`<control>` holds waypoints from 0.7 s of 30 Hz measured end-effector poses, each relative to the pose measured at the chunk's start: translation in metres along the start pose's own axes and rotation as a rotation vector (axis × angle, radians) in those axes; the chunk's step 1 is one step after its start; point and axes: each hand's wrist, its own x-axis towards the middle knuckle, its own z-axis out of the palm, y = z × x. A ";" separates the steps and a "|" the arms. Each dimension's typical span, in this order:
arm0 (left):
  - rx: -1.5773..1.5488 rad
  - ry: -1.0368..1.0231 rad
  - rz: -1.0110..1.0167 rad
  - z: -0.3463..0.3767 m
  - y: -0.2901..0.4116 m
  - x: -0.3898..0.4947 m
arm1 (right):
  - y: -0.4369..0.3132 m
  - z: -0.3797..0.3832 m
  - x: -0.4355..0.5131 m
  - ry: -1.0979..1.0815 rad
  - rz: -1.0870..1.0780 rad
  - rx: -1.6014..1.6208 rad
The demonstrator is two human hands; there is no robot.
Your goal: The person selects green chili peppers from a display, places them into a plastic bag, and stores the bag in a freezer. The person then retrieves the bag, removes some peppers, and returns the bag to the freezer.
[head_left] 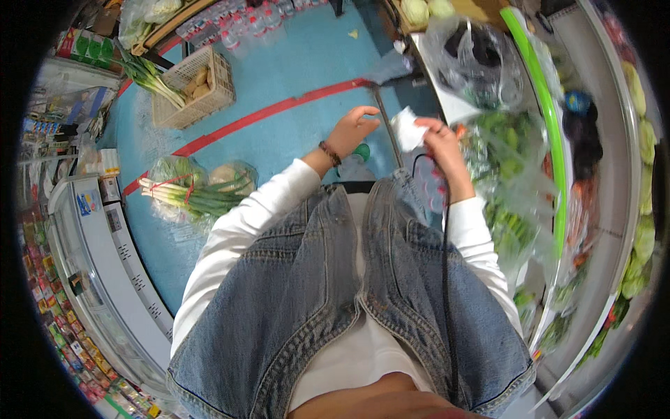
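My right hand [447, 157] pinches a crumpled white piece of tissue or thin paper [408, 130] between thumb and fingers. It is beside the display shelf, close to leafy greens in clear plastic [507, 152]. My left hand [350, 133], with a dark beaded bracelet [330, 153] at the wrist, is raised over the blue floor [293, 125]. Its fingers are curved and apart, and nothing shows between them. A small gap separates the left fingertips from the white piece. Below the hands, a green round item [361, 152] is partly hidden by the left wrist.
A plastic crate [209, 105] of potatoes and scallions stands on the floor, front left. Tied scallions [193, 194] and bagged vegetables lie nearer. A freezer case [99, 230] flanks my left. Bottled water [256, 23] stands ahead. A black cable [446, 272] hangs along my right side.
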 end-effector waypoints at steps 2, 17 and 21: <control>0.100 0.047 0.135 -0.009 0.018 0.020 | -0.013 0.018 0.027 -0.177 -0.123 -0.244; 0.006 0.229 -0.053 -0.124 0.041 0.230 | -0.085 -0.011 0.220 -0.248 -0.217 -0.342; 0.076 0.240 -0.295 -0.160 -0.029 0.293 | -0.080 -0.058 0.199 -0.183 -0.106 -0.468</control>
